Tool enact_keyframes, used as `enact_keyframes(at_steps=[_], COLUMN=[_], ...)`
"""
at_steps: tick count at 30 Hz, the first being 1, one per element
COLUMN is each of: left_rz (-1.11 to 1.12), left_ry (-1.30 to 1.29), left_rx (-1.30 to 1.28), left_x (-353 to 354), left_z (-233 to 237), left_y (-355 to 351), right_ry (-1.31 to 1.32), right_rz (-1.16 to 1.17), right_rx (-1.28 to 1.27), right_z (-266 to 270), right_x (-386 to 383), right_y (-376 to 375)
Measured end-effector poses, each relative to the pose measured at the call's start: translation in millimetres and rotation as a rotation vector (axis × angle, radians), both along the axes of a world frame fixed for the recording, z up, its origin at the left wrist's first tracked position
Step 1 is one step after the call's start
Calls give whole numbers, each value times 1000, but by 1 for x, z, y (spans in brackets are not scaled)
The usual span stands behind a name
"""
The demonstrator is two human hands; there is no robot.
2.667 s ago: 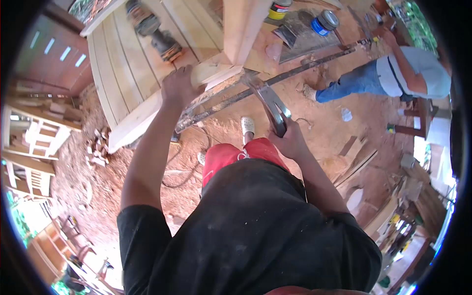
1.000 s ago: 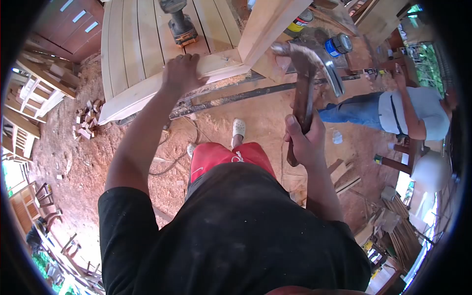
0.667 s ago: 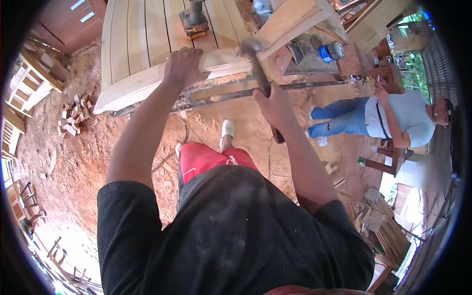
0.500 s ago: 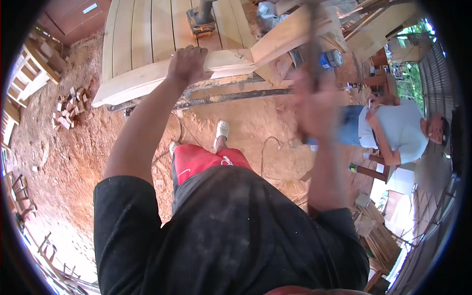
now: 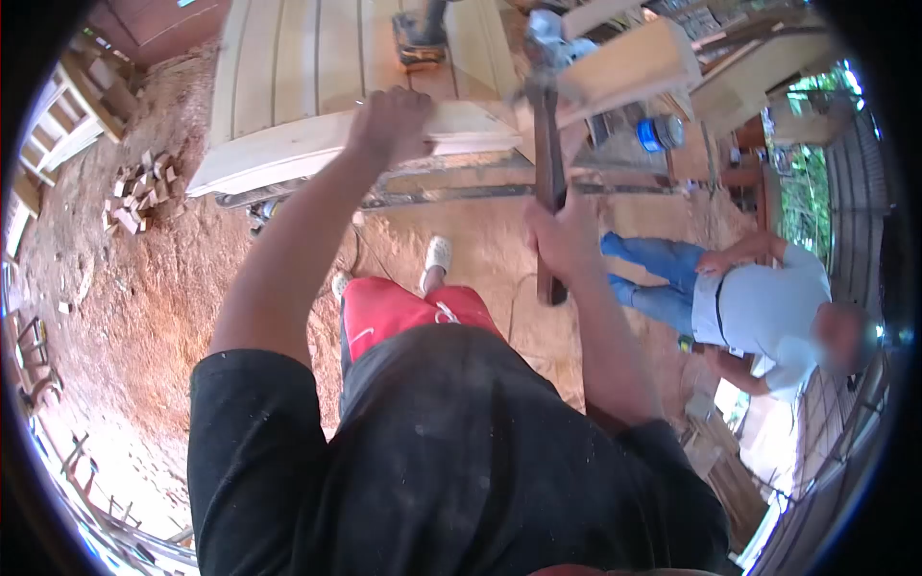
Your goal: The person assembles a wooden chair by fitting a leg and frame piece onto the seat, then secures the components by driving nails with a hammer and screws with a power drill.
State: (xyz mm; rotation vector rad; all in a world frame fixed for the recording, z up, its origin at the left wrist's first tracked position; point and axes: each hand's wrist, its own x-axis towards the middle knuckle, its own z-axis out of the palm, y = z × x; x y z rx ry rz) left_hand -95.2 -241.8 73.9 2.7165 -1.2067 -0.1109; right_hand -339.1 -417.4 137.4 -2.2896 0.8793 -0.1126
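A slatted wooden panel (image 5: 288, 82) lies in front of me, with a thick pale board along its near edge. My left hand (image 5: 389, 130) grips that edge board, fingers curled over its top. In my right hand (image 5: 567, 235) is a hammer (image 5: 549, 163), fist closed round the dark wooden handle. Its head is blurred and overlaps the panel's right corner, beside a thick light beam (image 5: 634, 72). On the slats, beyond my left hand, stands an orange and black cordless drill (image 5: 421, 43).
To the right a person (image 5: 759, 288) in a light shirt and jeans stands close by. A blue-labelled can (image 5: 660, 134) is beyond my right hand. Wood offcuts (image 5: 142, 192) lie heaped on the dirt floor (image 5: 192, 317) at left. Stacked lumber fills the far right.
The hammer has swung down and left toward the panel's right corner, my right hand with it. My left hand keeps its hold on the edge. The person at right has shifted posture.
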Motion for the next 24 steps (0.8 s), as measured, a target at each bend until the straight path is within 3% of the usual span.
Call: enact_keyframes(at_steps=[1, 2, 4, 8, 9, 11, 12, 13, 15, 16, 18, 21, 24], left_rz=[-21, -48, -48, -50, -47, -52, -49, -46, -59, -59, -27, -47, -41], left_ry=[77, -93, -109, -81, -77, -72, -47, -27, -8, -15, -15, -48, -44], left_rx=[14, -106, -49, -6, 4, 23, 19, 10, 19, 13, 99, -49, -20], left_x=[-16, -16, -10, -17, -15, -16, -17, -17, -23, -25, -13, -16, -16], left_z=[-7, -25, -19, -19, -18, -18, -20, -19, -19, -19, -19, -20, -16], left_y=[-2, 1, -3, -1, 0, 0, 0, -1, 4, 1, -7, -1, -2], right_ry=[-48, -127, -398, -1043, -1108, -1029, -873, -531, -14, 50, -15, -299, -828], right_rz=[-28, -48, -28, 375, 426, 315, 204, 59, 11, 0, -51, -68, 218], right_rx=[-37, -91, -205, -408, -434, -497, -492, -442, -125, -16, -16, -144, -319], right_z=[31, 70, 161, 294, 301, 245, 190, 108, -21, -34, 4, 124, 233], right_x=[1, 10, 18, 23, 27, 28, 24, 19, -10, -18, -17, 5, 8], right_y=[0, -1, -6, -23, -21, -23, -19, -15, -10, -5, 0, -2, -15])
